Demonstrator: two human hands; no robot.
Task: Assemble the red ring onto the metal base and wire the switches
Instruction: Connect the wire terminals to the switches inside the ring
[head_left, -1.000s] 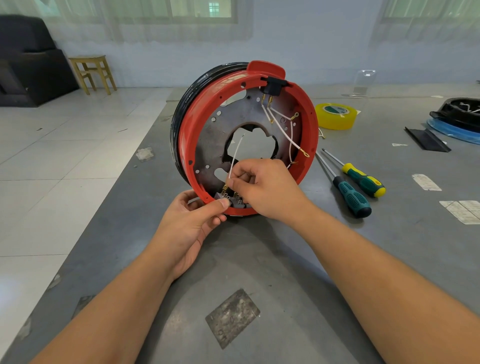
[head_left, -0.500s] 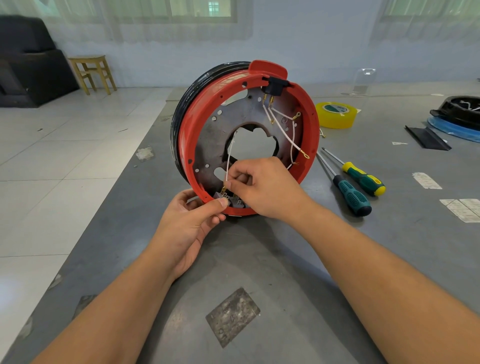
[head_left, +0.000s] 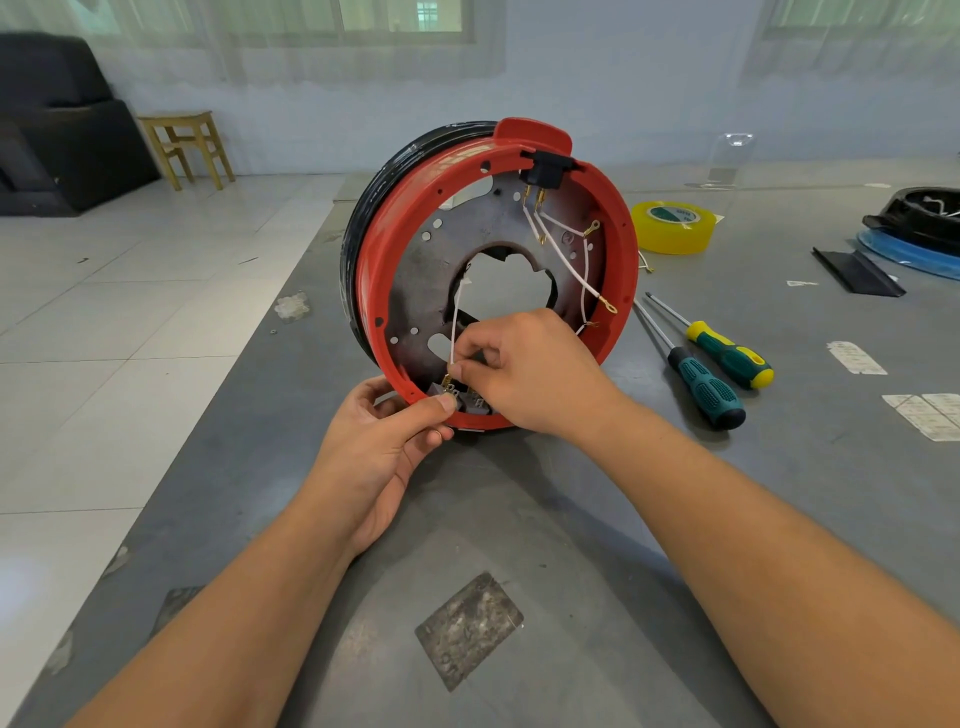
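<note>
Pinching white wire (head_left: 453, 332) lower now, right hand (head_left: 524, 369) at switch (head_left: 470, 402) (left hand (head_left: 384, 452) still gripping red ring (head_left: 374, 291)).

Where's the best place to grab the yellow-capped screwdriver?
Take the yellow-capped screwdriver by its thick green and yellow handle, coming from above: it lies flat on the table, its thin shaft angled toward the red ring, a second screwdriver close alongside.

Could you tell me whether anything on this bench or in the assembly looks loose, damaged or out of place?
Mostly tidy. Inside the red ring, several white wires on the right hang loose, their brass terminals unattached. A worn, scuffed patch marks the grey table near the front edge.
</note>
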